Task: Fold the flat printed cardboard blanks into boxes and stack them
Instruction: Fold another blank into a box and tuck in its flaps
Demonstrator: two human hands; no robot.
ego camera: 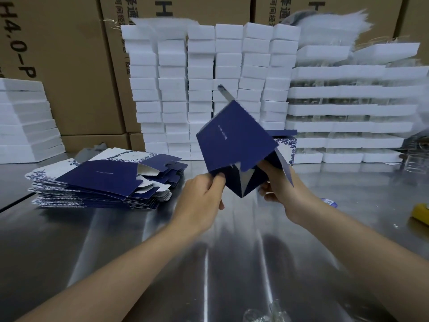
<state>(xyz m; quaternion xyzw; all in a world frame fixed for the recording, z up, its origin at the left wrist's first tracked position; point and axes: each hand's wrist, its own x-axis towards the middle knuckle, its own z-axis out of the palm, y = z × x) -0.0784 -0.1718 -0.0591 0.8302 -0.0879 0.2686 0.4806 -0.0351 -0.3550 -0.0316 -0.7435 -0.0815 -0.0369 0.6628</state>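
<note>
while i hold the half-formed box [234, 140] tilted above the table [162, 240] | left hand [199, 194] pinches a bottom flap, right hand [282, 184] grips its right side | my judgement: keep walls square, tuck flaps in order | blanks [97, 182] stacked at my left

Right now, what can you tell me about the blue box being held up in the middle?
The half-folded box is dark blue printed cardboard with small pale lettering on its facing panel. It is held tilted above the metal table. Its bottom flaps are partly folded in, showing a grey inside; one flap sticks up on top. The left hand pinches a lower flap; the right hand grips its right side.
</note>
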